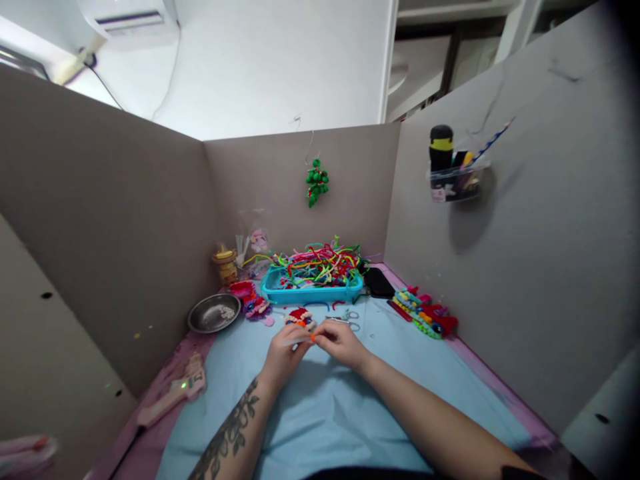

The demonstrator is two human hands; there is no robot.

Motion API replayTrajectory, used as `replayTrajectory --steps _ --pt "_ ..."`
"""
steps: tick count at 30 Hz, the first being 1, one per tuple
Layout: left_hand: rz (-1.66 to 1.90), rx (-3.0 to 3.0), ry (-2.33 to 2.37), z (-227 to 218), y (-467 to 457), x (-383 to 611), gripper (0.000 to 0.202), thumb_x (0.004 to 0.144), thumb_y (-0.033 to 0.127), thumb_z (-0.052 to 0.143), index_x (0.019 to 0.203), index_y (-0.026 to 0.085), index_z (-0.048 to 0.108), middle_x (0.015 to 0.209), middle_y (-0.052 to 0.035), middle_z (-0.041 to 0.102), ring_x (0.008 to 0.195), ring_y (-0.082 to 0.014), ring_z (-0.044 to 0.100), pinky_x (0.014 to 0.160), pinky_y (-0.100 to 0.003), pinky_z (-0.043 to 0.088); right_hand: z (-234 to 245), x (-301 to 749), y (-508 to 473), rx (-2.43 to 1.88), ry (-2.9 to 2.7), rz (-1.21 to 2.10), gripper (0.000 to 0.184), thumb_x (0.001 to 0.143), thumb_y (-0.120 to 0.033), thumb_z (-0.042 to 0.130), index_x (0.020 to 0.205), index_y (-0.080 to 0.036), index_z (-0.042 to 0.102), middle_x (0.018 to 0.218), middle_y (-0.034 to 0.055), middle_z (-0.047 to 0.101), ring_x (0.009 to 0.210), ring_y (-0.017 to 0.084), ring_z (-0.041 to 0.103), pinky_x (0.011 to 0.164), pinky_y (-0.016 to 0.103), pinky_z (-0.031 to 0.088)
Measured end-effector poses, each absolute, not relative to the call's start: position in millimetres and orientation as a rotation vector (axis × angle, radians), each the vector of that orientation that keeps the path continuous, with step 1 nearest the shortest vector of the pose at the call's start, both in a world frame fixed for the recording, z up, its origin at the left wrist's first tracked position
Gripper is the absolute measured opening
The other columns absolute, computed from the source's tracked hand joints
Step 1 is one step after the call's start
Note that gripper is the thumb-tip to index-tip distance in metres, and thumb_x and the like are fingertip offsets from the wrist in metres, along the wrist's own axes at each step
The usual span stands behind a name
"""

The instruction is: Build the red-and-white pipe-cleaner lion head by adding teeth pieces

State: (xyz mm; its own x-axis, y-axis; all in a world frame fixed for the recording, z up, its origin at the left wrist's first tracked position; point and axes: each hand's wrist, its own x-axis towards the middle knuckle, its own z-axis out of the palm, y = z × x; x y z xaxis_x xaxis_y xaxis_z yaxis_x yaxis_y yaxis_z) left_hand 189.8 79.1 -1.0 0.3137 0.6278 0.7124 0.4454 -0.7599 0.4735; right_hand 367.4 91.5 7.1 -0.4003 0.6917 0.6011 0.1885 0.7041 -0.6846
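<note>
Blue cloth (320, 413); left fingers (289, 332) pinched on pale strip (296, 341), right fingers (330, 328) on orange piece (313, 338).

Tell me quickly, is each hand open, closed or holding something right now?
Left hand: closed, holding a pale translucent strip.
Right hand: closed, fingertips pinching what looks like a small orange piece.
</note>
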Motion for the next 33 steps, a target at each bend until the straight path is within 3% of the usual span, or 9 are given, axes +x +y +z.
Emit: replayTrajectory --steps 6,14,21,25,33 --pt "1.429 2.335 1.039 -7.2 81.2 189.7 0.012 0.081 0.025 0.056 0.081 0.018 0.065 0.078 -0.0068 0.066 0.071 -0.0154 0.060 0.067 -0.028 0.050 5.4 367.4 96.9 -0.688 -1.922 1.019 0.022 0.080 -0.034 0.055 0.073 -0.017 0.066 0.058 -0.0012 0.059 0.053 0.011 0.052 0.051 0.022 0.042" --pt "1.403 2.273 1.083 -2.2 80.8 192.5 0.017 0.082 0.027 0.052 0.074 0.018 0.064 0.070 -0.0048 0.064 0.067 -0.0147 0.058 0.065 -0.026 0.046 8.1 367.8 93.0 -0.725 -1.916 0.715 0.011 0.081 -0.024 0.055 0.074 -0.017 0.061 0.070 0.0010 0.059 0.068 0.014 0.054 0.063 0.025 0.042" --pt "1.390 2.040 1.079 -0.9 79.3 199.0 0.025 0.077 0.036 0.058 0.063 0.016 0.061 0.057 -0.0014 0.057 0.054 -0.0121 0.051 0.054 -0.023 0.041 3.6 364.8 90.7 -0.693 -1.873 0.496 0.010 0.082 -0.019 0.053 0.075 -0.018 0.060 0.070 0.0013 0.056 0.067 0.014 0.052 0.062 0.026 0.041" --pt "1.363 1.746 1.069 -2.6 83.0 202.8 0.028 0.073 0.042 0.061 0.067 0.015 0.063 0.053 0.0009 0.055 0.046 -0.0091 0.046 0.044 -0.020 0.037 3.6 362.9 92.1 -0.695 -1.847 0.461 0.010 0.083 -0.022 0.054 0.076 -0.019 0.061 0.070 0.0020 0.057 0.068 0.015 0.053 0.062 0.027 0.042" --pt "1.342 1.568 1.036 -9.2 89.6 204.8 0.030 0.068 0.042 0.066 0.075 0.013 0.068 0.059 -0.0015 0.060 0.046 -0.0088 0.046 0.044 -0.021 0.036 -0.9 362.3 93.7 -0.747 -1.822 0.321 0.006 0.080 -0.017 0.056 0.077 -0.020 0.059 0.073 0.0027 0.056 0.073 0.017 0.053 0.064 0.028 0.043"
